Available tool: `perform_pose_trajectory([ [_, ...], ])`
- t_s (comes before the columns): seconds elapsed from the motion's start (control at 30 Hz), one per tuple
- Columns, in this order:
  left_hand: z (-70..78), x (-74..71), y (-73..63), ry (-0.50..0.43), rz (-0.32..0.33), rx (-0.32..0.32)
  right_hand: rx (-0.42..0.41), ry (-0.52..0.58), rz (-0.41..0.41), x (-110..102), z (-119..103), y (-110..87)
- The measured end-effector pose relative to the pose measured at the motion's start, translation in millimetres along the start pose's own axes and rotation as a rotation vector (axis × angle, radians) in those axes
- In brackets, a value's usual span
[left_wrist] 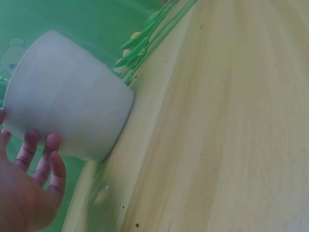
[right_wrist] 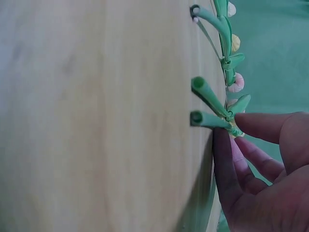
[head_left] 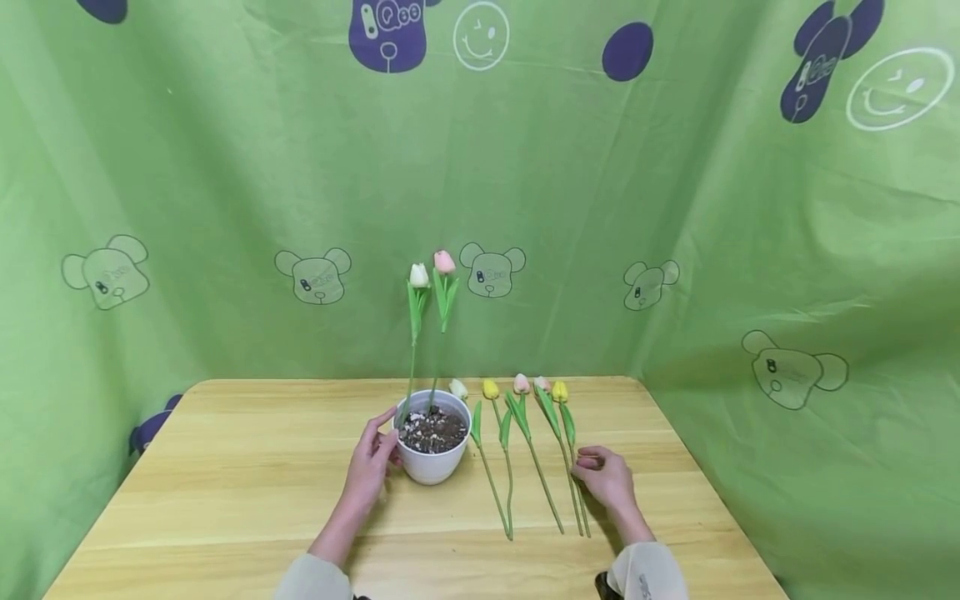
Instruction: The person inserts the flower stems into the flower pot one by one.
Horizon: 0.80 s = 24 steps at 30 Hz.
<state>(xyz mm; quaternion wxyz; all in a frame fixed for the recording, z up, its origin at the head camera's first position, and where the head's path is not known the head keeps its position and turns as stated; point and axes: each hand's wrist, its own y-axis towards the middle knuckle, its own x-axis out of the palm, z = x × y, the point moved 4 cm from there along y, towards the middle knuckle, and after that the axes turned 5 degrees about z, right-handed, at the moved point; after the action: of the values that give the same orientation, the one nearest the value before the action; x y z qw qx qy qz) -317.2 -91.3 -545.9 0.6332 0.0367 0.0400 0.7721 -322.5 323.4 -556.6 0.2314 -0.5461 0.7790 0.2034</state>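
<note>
A white flower pot [head_left: 431, 468] of dark soil [head_left: 442, 431] with white bits stands on the table, a white tulip [head_left: 419, 276] and a pink tulip [head_left: 444, 262] upright in it. My left hand [head_left: 369, 460] holds the pot's left side near the rim; its fingers [left_wrist: 53, 142] lie against the wall in the left wrist view. Several loose tulips lie right of the pot. At the right end of their row, my right hand [head_left: 606, 479] pinches the stem of a yellow tulip [head_left: 560, 392] between thumb and finger, the stem still low over the wood.
Along the row lie a white tulip [head_left: 458, 388], another yellow tulip [head_left: 491, 389] and pink tulips [head_left: 522, 383], stems toward me. Crumbs dot the wooden table [head_left: 247, 483] by the pot. Green printed cloth [head_left: 555, 183] hangs behind and at both sides.
</note>
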Motion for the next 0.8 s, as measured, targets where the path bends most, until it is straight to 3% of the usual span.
perform_pose_trajectory([
  [0.6, 0.7, 0.6, 0.4, 0.007, -0.004, -0.003, 0.052, 0.035, -0.020, 1.4, 2.6, 2.9],
  [0.8, -0.5, 0.5, 0.0, 0.000, -0.004, -0.017, 0.065, 0.100, -0.003, -1.5, -4.1, 0.9],
])
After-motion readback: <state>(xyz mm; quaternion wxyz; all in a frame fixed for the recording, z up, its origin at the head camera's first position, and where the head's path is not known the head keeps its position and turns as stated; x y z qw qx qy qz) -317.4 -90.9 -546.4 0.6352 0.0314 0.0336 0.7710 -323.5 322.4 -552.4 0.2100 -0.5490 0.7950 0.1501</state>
